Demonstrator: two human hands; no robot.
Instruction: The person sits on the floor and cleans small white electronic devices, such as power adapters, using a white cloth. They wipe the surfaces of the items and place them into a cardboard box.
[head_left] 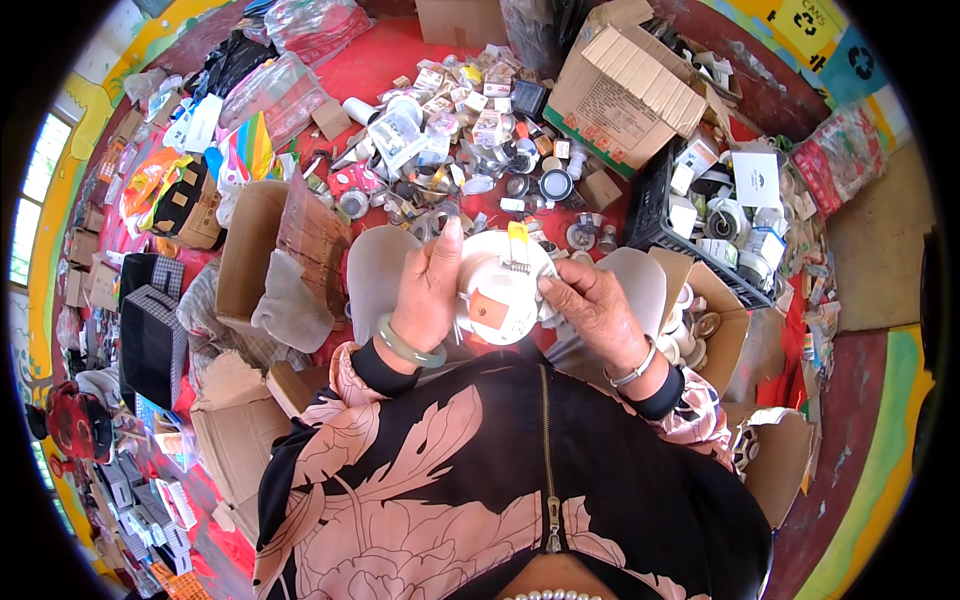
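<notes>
Between my two hands is a round white recessed downlight (512, 270) with a metal spring clip, a yellow tag on top and a brown-orange patch on its face. My left hand (432, 285) is closed on its left side, thumb pointing up. From the right, my right hand (598, 305) pinches the rim between thumb and fingers. The light is held up over my lap, between my grey-trousered knees.
Ahead on the red floor lies a heap of lamps and small boxes (490, 130). A black crate (690, 240) full of fittings stands right, beside a cardboard box (735, 340) of round white lights. An open cardboard box (250, 240) is at left; a larger carton (620, 100) lies behind.
</notes>
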